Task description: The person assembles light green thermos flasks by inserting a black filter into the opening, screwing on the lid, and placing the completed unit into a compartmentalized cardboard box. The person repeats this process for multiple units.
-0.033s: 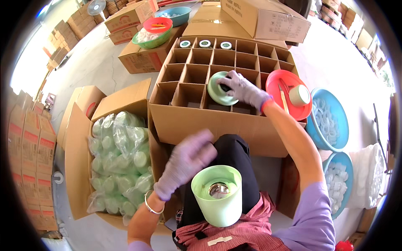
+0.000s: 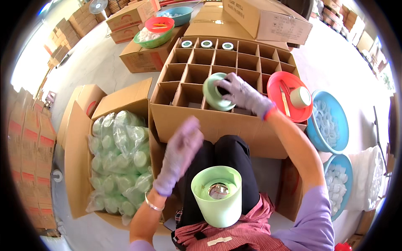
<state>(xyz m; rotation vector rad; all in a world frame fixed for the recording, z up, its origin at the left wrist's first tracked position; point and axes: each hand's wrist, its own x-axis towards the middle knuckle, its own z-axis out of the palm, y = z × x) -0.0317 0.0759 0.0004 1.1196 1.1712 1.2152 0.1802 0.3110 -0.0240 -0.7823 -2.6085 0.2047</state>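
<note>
Packing step underway: right hand (image 2: 240, 94) grips green jar (image 2: 215, 92) over divider box (image 2: 217, 123), left hand (image 2: 180, 152) hangs open-fingered; next, lower it squarely into a cell.

Open divider cells (image 2: 228, 58) ahead; three capped jars (image 2: 206, 43) at back.

Worn on the head, looking steeply down through a fisheye, close over lap and hands (image 2: 240, 94), facing the divided cardboard box (image 2: 197, 121) ahead; straight edges bent toward the rim.
</note>
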